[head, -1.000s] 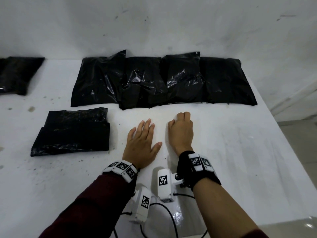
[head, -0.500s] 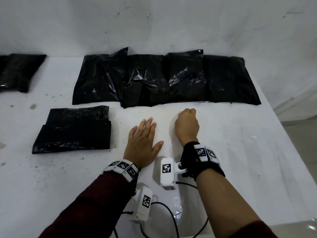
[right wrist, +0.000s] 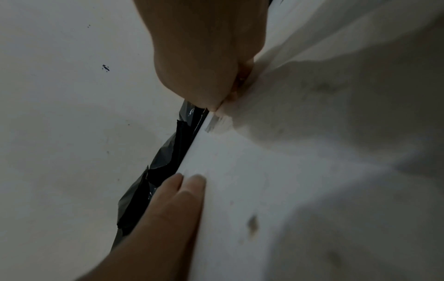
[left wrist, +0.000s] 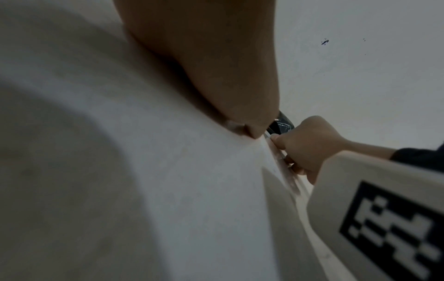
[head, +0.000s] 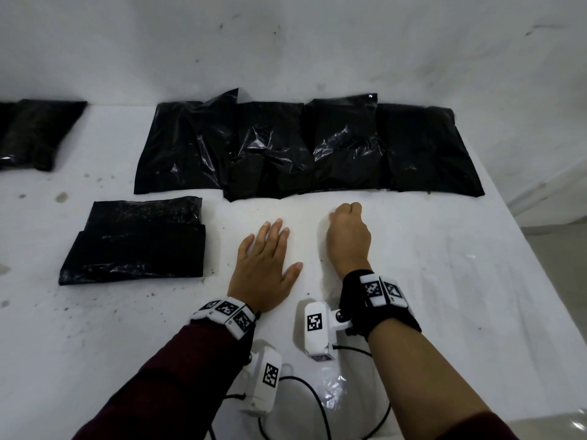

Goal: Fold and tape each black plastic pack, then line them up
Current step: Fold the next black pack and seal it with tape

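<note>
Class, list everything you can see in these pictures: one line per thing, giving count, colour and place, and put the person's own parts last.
Row of packs: about four, overlapping, black, far side of the table by the wall.
Folded pack: one, black, left of the hands, apart from the row.
Far-left packs: at least one, black, cut off by the picture's edge.
Table: one, white, speckled with dark spots.
Wall: white, behind the table.
Wrist cameras: two, white, near edge.
Left hand: flat on the table, fingers straight.
Right hand: fingers curled, on the table.

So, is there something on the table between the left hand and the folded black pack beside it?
Nothing visible: only bare white table lies between the left hand and the folded pack.
</note>
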`<state>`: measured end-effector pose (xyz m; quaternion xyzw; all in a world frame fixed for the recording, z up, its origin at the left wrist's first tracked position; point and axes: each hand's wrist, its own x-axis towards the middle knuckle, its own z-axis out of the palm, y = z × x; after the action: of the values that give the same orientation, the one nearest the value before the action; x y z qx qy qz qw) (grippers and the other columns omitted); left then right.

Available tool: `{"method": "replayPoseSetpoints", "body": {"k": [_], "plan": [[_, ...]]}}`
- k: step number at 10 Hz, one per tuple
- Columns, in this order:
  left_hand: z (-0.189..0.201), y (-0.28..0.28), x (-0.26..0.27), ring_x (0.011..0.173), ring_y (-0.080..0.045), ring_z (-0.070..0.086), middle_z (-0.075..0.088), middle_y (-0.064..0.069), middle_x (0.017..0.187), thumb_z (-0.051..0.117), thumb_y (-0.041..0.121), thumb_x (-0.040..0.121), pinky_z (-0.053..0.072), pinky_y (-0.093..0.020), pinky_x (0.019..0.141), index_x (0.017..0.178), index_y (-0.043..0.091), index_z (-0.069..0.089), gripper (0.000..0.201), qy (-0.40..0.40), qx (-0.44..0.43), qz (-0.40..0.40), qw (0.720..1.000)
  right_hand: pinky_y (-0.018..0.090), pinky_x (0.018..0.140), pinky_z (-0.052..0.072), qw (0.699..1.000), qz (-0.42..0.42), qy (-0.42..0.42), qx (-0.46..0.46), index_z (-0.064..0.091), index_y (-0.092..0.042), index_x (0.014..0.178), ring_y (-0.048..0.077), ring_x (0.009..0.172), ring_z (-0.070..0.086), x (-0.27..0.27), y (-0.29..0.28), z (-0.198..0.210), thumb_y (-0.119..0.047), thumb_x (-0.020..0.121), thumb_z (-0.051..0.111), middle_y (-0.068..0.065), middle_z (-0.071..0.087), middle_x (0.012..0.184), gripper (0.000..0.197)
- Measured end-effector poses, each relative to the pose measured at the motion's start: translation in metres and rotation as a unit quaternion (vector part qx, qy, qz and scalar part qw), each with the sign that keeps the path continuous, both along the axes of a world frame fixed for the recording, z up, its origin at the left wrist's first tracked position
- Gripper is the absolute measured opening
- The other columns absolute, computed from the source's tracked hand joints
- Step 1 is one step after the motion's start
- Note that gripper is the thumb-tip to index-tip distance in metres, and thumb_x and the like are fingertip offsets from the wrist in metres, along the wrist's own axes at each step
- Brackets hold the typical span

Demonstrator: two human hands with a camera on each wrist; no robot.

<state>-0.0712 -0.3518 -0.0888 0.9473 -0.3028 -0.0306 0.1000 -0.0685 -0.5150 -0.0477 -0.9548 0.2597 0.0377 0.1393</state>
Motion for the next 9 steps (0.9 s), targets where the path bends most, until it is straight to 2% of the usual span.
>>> {"method": "replayPoseSetpoints", "body": {"k": [1,2,5,7,9], "plan": [[0.001,0.000,0.000,0.138,-0.028,0.030,0.031,-0.010,0.151,0.022,0.052,0.088,0.023,-0.045,0.109,0.141,0.007,0.037,0.071,0.003,-0.002,0.001,1.000,0.033,0.070,0.046,1.000,-0.001,0.001,0.008,0.048,0.003,0.118,0.032,0.091,0.062,0.001,-0.001,0.001,0.007,0.091,0.036,0.017,0.043,0.130,0.030],[0.000,0.000,0.000,0.142,-0.025,0.019,0.021,-0.007,0.155,0.016,0.055,0.086,0.014,-0.042,0.112,0.145,0.009,0.029,0.075,0.010,-0.007,0.001,1.000,0.032,0.069,0.045,1.000,0.003,0.016,-0.003,0.048,0.003,0.118,0.031,0.093,0.062,0.004,0.001,0.002,0.008,0.090,0.037,0.017,0.044,0.129,0.031],[0.000,0.000,0.000,0.140,-0.027,0.025,0.027,-0.009,0.152,0.020,0.053,0.087,0.020,-0.044,0.110,0.142,0.008,0.034,0.073,0.008,-0.004,0.003,1.000,0.029,0.064,0.037,0.995,0.045,0.064,-0.058,0.044,0.005,0.120,0.028,0.095,0.061,0.008,-0.001,0.002,0.002,0.091,0.040,0.017,0.042,0.128,0.029],[0.001,-0.001,-0.001,0.142,-0.026,0.021,0.023,-0.008,0.154,0.017,0.054,0.086,0.017,-0.043,0.112,0.144,0.009,0.031,0.075,0.009,-0.005,0.004,1.000,0.031,0.066,0.038,0.997,0.045,0.050,-0.028,0.043,0.003,0.120,0.030,0.094,0.061,0.006,-0.007,0.001,0.001,0.091,0.037,0.017,0.042,0.128,0.030],[0.001,0.000,-0.001,0.143,-0.024,0.017,0.020,-0.007,0.155,0.014,0.056,0.085,0.013,-0.041,0.113,0.145,0.010,0.028,0.076,0.011,-0.005,0.005,1.000,0.034,0.068,0.037,0.999,0.023,-0.017,0.043,0.044,0.002,0.120,0.035,0.094,0.058,-0.001,-0.012,0.000,-0.012,0.099,0.033,0.015,0.042,0.127,0.028]]}}
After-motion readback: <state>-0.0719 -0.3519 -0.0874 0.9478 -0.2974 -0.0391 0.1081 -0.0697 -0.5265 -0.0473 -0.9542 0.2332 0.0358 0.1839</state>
